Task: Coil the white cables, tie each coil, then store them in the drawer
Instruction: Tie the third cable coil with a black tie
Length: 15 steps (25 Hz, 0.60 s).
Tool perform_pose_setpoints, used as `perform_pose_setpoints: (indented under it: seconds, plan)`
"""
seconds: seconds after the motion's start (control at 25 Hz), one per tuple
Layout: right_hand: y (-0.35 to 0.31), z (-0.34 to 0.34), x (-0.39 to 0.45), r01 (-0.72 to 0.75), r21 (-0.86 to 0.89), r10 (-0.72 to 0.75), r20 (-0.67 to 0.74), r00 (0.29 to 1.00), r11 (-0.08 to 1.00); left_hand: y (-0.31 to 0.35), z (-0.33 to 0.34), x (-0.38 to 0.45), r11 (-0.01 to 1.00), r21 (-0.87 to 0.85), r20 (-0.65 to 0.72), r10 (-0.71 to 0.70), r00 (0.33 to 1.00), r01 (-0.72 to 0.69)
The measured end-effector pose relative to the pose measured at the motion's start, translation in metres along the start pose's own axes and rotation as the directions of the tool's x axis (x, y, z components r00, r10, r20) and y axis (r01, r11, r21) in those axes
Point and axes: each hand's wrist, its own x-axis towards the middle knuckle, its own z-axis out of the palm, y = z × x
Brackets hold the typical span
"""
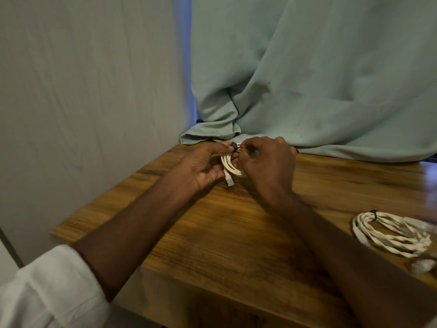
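Observation:
A small coil of white cable [229,165] is held above the wooden table [212,233] near its far edge. My left hand [205,165] grips the coil from the left, and a clear plug [229,181] hangs below it. My right hand [267,159] pinches the coil's top, where a dark tie [234,145] wraps the strands. A second white coil [390,235], bound with a dark tie [373,215], lies flat on the table at the right. No drawer is in view.
A pale green cloth [307,79] hangs behind the table and drapes onto its back edge. A grey wall [82,91] stands close on the left. A loose white plug [423,266] lies near the right edge.

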Motion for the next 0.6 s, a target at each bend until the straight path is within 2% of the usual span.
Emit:
perform_pose_setpoints:
  seconds: [0.32,0.6]
  plan:
    - [0.0002,0.0037,0.0004,-0.036,-0.055,0.038,0.043,0.998,0.998,-0.0033,0.0017,-0.0041,1.0,0.005,-0.01,0.004,1.0,-0.004]
    - [-0.0013,0.0083,0.0009,-0.083,0.032,0.083,-0.001,0.997,0.996,-0.0034,0.002,-0.0035,0.999,0.032,0.001,0.023,1.0,-0.023]
